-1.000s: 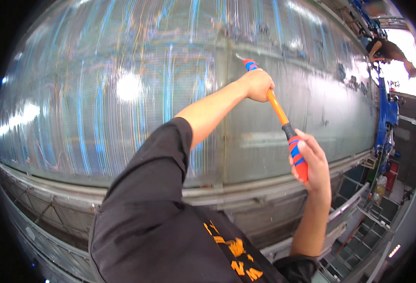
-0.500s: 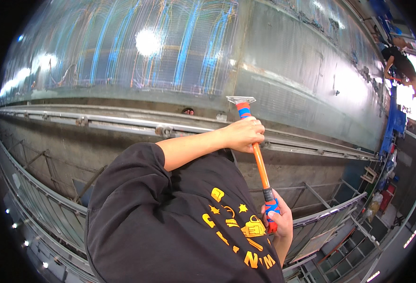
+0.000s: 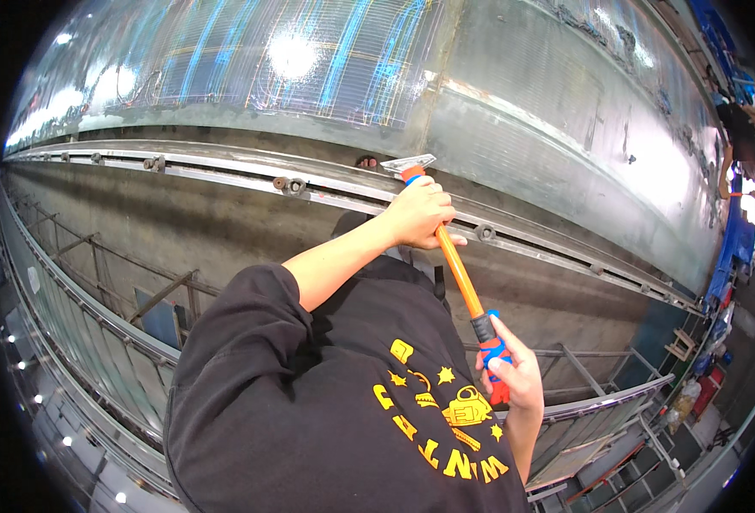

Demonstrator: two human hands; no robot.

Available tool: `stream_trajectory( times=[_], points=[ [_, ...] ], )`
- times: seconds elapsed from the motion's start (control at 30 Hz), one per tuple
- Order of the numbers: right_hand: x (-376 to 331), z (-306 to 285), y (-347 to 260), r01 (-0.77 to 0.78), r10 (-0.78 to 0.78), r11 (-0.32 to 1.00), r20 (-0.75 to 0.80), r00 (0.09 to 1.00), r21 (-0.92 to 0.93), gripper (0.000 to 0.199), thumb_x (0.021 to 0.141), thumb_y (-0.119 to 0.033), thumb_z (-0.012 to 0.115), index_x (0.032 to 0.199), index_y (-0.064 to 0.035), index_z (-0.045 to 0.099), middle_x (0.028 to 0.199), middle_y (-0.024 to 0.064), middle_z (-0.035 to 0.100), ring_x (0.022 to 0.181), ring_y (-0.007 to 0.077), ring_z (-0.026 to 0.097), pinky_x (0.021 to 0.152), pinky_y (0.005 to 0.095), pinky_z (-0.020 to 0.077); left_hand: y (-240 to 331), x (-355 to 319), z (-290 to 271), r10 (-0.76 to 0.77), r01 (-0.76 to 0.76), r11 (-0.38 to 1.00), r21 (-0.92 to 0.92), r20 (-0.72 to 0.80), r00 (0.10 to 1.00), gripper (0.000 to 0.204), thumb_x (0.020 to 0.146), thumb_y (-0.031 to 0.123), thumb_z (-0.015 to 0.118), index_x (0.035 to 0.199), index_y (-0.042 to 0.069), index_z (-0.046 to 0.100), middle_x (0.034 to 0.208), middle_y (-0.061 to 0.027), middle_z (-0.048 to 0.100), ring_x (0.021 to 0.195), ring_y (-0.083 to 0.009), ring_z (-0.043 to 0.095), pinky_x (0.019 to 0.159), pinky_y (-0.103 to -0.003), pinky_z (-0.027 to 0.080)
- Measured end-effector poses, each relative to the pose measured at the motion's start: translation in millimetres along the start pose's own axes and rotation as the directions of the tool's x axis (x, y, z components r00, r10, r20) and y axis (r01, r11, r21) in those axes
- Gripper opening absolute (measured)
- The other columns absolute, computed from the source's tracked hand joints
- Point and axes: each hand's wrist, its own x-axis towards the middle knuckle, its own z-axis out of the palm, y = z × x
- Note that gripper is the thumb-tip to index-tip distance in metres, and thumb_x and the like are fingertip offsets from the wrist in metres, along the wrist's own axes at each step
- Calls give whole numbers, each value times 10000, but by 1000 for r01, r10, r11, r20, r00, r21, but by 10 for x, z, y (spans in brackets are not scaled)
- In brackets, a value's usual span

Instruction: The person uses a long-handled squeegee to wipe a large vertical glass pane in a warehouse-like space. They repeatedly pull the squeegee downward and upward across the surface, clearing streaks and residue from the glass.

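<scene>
A scraper (image 3: 459, 261) with an orange shaft runs slantwise in front of my body. Its wide, flat metal head (image 3: 409, 163) appears over the near edge of a large panel; whether it touches cannot be told. Closed around the shaft just below the head is my left hand (image 3: 418, 214). My right hand (image 3: 514, 369) grips the handle's lower end, wrapped in red and blue tape, with its index finger stretched along it. The panel (image 3: 514, 145) is grey and wet-looking, with blue and yellow streaks on its left part and bright reflections.
A metal rail (image 3: 343, 198) with round rollers follows the panel's near edge. Framed racks (image 3: 78, 299) stand behind me on the left. At far right, another person (image 3: 745, 145) stands beside blue equipment (image 3: 741, 248). A small wooden stool (image 3: 679, 344) is lower right.
The scraper's head has shifted left and back toward the panel's near edge, and has tilted. Both hands keep hold of it. My view has shifted, so the panel sits higher.
</scene>
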Motion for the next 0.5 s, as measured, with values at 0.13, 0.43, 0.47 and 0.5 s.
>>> stream_trajectory(
  times=[0.13,0.43,0.47,0.5],
  points=[
    [212,39,-167,2,-1,999,9,1000,-51,749,981,-149,699,1651,-12,395,1083,174,719,712,151,659,655,281,543,-200,-48,-28,-37,37,999,-1,-69,997,564,817,634,814,644,127,635,695,-43,581,738,-274,610,796,-411,462],
    [58,245,-495,-1,-54,963,-196,979,-270,695,924,-13,666,1589,16,468,1232,174,698,993,183,708,926,346,591,-370,271,-12,34,-51,985,-166,-106,994,646,732,701,853,688,106,605,943,-45,588,935,-270,600,821,-403,456],
    [39,313,-511,-48,7,982,-218,976,-183,708,921,9,666,1596,17,455,1242,165,691,1030,183,705,963,352,583,-401,348,-17,54,-78,981,-177,-136,989,625,756,683,845,644,125,587,836,-39,581,851,-268,599,773,-405,450],
    [53,403,-561,-64,27,985,-222,975,-159,739,919,23,668,1619,4,431,1241,155,689,1031,180,703,963,353,583,-444,374,1,69,-79,987,-136,-82,994,608,767,663,839,618,134,579,774,-37,567,795,-267,589,735,-405,441]
  ],
)
